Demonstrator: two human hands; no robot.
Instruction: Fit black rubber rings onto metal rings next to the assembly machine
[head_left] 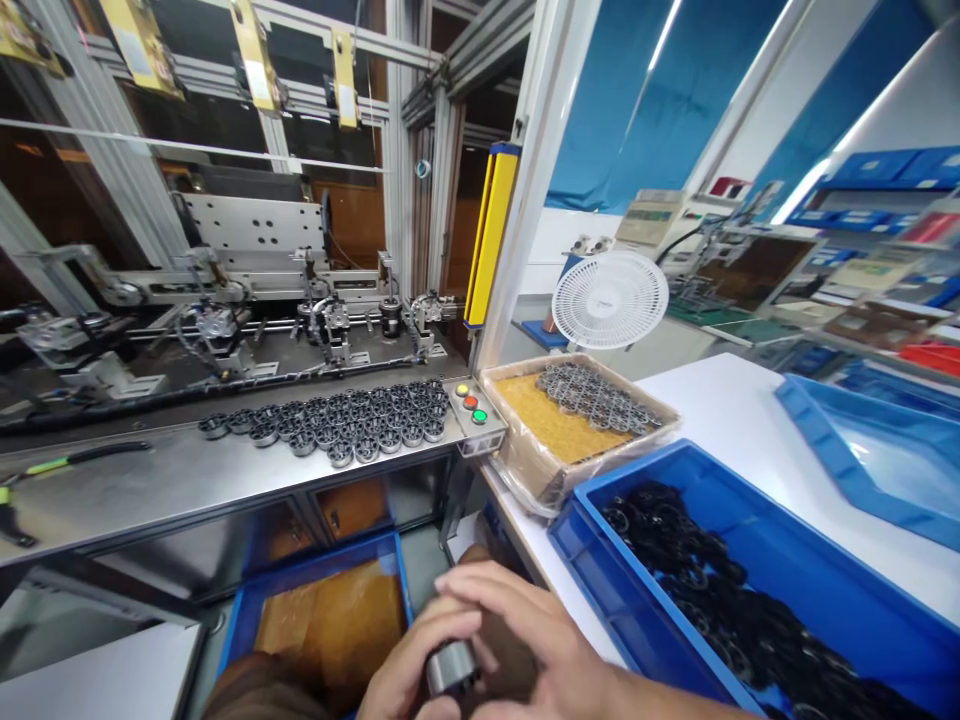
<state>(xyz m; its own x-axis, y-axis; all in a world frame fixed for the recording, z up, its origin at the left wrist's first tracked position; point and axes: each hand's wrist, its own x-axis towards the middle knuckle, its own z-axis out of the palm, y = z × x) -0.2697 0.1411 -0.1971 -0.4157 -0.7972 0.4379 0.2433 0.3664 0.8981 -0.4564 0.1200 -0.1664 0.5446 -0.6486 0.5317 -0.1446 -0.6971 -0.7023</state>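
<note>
Both hands meet low in the middle of the view, close to my body. My left hand [409, 665] curls around a small grey metal cylinder [452, 668] and grips it from below. My right hand [529, 635] lies over the top of the left, fingers bent and pressed against the same part. Ahead on the steel machine table [150, 485] sit several dark round metal rings [352, 420] in rows. To the right, a blue bin [750, 520] holds a heap of black rings [720, 600].
A cardboard box [525, 450] lined with yellow paper holds several grey rings. A control box with yellow, red and green buttons [471, 403] sits beside it. A blue bin [315, 610] with brown paper stands below. A white fan [609, 298], a yellow light-curtain post [491, 235] and machine fixtures [330, 320] stand behind.
</note>
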